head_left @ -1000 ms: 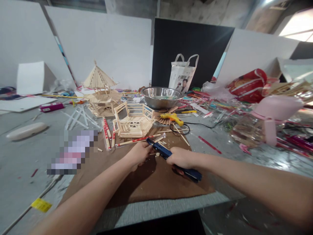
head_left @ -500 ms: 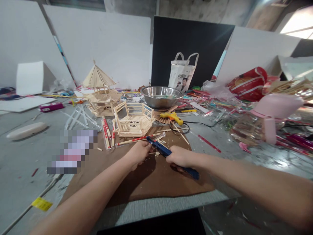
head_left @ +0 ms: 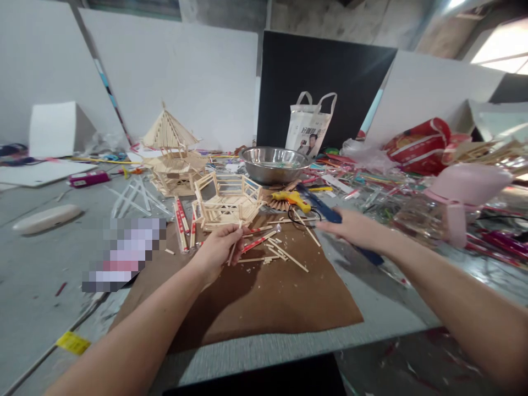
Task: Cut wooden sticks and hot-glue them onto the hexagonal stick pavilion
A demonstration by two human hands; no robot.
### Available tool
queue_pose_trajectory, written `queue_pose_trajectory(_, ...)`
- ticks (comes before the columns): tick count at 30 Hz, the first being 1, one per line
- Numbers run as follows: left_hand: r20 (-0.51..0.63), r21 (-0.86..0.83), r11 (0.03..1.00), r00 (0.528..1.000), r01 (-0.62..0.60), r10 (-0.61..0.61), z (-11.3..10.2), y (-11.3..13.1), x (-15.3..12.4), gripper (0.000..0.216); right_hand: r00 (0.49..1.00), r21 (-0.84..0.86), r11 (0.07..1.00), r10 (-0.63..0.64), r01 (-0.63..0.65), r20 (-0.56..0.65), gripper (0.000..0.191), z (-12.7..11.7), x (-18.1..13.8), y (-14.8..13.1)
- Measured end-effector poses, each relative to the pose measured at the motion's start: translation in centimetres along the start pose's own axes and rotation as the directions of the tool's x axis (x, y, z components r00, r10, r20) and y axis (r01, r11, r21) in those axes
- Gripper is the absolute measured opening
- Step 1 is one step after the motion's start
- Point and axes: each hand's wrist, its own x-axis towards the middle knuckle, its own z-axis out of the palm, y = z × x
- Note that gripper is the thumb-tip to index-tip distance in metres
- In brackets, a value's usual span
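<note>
My left hand (head_left: 223,246) pinches a thin wooden stick (head_left: 235,245) just in front of the open stick model (head_left: 229,206), which has low railings. Off to the right, beside the brown mat (head_left: 289,305), my right hand (head_left: 348,228) is closed around a long blue hand cutter (head_left: 320,203). Its far end points toward the yellow glue gun (head_left: 291,199), and its handle shows below my wrist. Short cut sticks (head_left: 280,250) and crumbs lie on the mat between my hands.
A roofed stick pavilion (head_left: 169,148) stands at the back left, near a steel bowl (head_left: 275,165). Red-labelled stick packs (head_left: 180,223) lie left of the model. A pink-lidded jug (head_left: 449,201) and scattered wrappers occupy the right. A cable (head_left: 41,357) runs at the lower left.
My right hand has carried the blue cutter away from my left hand, rightward and farther back. My left hand has shifted slightly left and up with the stick, uncovering cut pieces on the mat.
</note>
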Motion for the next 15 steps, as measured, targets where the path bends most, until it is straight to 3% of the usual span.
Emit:
queue_pose_trajectory(1,-0.015,0.024,1.0,1.0,0.001,0.0,0.1,0.0,0.0,0.021,0.993,-0.123,0.991,0.036,-0.05,-0.111,0.05,-0.2,0.7,1.1)
queue_pose_trajectory(3,-0.045,0.061,0.998,0.999,0.027,-0.024,0.1,0.0,0.2,0.025,0.972,-0.23,0.959,0.115,-0.162,-0.204,0.06,-0.1,2.0,3.3)
queue_pose_trajectory(6,-0.079,0.103,0.994,0.996,0.04,-0.032,0.0,-0.2,0.3,0.029,0.944,-0.285,0.916,0.214,-0.283,-0.25,0.067,0.7,3.6,6.2)
queue_pose_trajectory(9,-0.087,0.14,0.99,0.996,0.019,-0.007,-0.3,-0.3,0.5,0.03,0.928,-0.303,0.896,0.242,-0.326,-0.283,0.069,1.8,4.5,8.1)
queue_pose_trajectory(15,-0.138,0.151,0.989,0.99,0.01,0.011,-0.5,-0.4,0.7,0.028,0.897,-0.342,0.849,0.291,-0.403,-0.334,0.077,3.2,5.3,9.3)
